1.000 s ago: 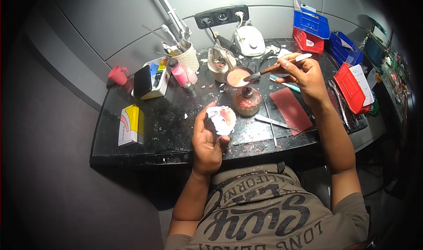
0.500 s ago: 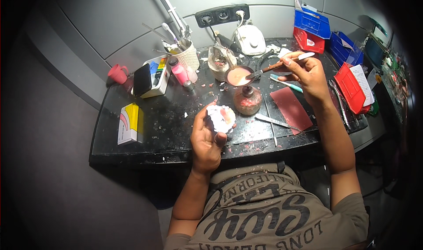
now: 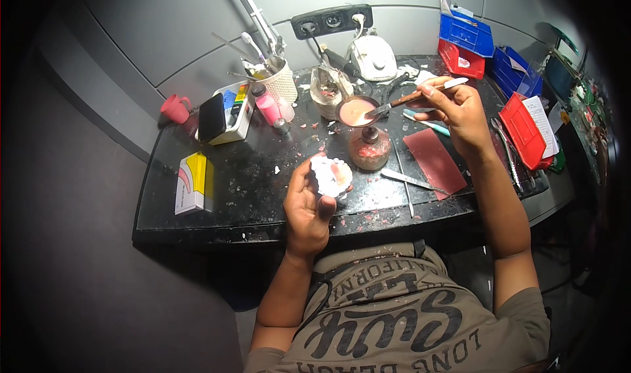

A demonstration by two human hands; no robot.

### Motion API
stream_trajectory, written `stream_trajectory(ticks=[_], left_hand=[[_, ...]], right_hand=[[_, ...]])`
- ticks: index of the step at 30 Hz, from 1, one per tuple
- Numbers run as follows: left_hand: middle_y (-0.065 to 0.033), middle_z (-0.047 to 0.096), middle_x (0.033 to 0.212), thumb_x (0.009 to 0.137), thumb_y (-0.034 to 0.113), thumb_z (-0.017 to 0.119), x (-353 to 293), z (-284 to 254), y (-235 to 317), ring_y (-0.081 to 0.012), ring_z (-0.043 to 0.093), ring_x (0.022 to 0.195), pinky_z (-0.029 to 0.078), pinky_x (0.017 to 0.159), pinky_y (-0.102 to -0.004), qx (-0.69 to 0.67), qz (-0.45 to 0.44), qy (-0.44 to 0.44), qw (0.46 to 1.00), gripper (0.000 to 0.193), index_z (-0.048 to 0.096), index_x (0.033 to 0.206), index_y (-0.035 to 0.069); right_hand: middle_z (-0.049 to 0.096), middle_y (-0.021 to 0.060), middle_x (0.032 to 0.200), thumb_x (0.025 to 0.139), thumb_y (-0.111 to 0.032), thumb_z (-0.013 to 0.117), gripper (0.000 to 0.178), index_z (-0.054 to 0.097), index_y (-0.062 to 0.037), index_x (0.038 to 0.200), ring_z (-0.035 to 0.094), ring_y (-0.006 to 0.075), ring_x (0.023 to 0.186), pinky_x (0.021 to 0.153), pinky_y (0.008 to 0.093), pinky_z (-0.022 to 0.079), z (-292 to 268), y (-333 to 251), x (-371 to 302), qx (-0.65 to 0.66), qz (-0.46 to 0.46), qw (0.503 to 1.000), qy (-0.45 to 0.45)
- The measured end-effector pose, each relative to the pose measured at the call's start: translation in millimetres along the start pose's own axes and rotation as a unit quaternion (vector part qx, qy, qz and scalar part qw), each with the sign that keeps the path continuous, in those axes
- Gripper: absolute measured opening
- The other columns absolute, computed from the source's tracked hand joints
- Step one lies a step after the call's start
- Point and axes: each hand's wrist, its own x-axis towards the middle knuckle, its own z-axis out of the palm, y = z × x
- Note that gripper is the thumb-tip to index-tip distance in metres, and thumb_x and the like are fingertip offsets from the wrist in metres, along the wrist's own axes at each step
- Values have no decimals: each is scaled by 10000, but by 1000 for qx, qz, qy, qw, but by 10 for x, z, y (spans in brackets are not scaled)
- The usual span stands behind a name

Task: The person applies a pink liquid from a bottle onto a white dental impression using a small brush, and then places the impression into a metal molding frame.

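One cast (image 3: 332,179), one brown-handled tool (image 3: 407,99)

Head view: your left hand (image 3: 307,215) half-curls round the cast, above the bench's front; its rear fingers hidden. Your right hand (image 3: 461,113) pinches the tool, closed on its handle. Tip at one pan (image 3: 341,114); dipping or hovering, can't tell. One glass bottle (image 3: 369,154) below, one pink sheet (image 3: 434,164) rightward.

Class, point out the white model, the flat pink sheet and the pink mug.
White model (image 3: 330,178), head view: its visible face.
Flat pink sheet (image 3: 434,164), head view: its middle.
Pink mug (image 3: 174,109), head view: its side wall.
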Motion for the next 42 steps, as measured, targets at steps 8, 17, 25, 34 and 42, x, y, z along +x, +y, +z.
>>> stream_trajectory(ticks=[8, 17, 25, 34, 42], left_hand=[[-175, 594, 1254, 844, 639, 722, -4, -16, -9, -243, 643, 1113, 594, 924, -444, -1, -4, -8, 1000, 1010, 398, 1423, -121], [-183, 593, 1254, 858, 632, 714, 1, -20, -3, -246, 640, 1121, 593, 927, -441, -1, -4, -15, 1000, 1001, 393, 1420, -131], [-179, 604, 1224, 881, 627, 692, 2, -23, -13, -236, 651, 1069, 598, 897, -424, 5, 0, -16, 1000, 967, 411, 1408, -134], [-138, 651, 1022, 992, 624, 511, -10, -80, 26, -176, 645, 795, 530, 666, -308, 12, -31, -27, 999, 827, 497, 1342, -125], [-134, 661, 1007, 985, 627, 522, -10, -113, -17, -161, 640, 778, 520, 656, -289, 53, -17, -26, 998, 832, 507, 1334, -127]], right_hand=[[733, 157, 1013, 1012, -137, 652, 205, 671, 50, 1092, 750, 227, 918, 744, 306, 645, 19, 8, -12, -10, -11, 1000, -10], [731, 158, 977, 1000, -124, 660, 199, 673, 59, 1077, 751, 223, 868, 745, 313, 643, -113, -60, -155, 21, -17, 1000, -5], [729, 142, 955, 993, -108, 677, 179, 692, 63, 1041, 736, 186, 817, 735, 298, 638, -16, -9, -163, -33, -33, 999, 8], [719, 172, 967, 948, 38, 662, 119, 671, 103, 1048, 730, 223, 901, 756, 345, 648, 252, -115, -403, -7, -155, 983, -97], [747, 172, 893, 795, 25, 816, 189, 733, 61, 962, 744, 285, 811, 721, 343, 594, 429, -212, -434, -217, -339, 900, -168]])
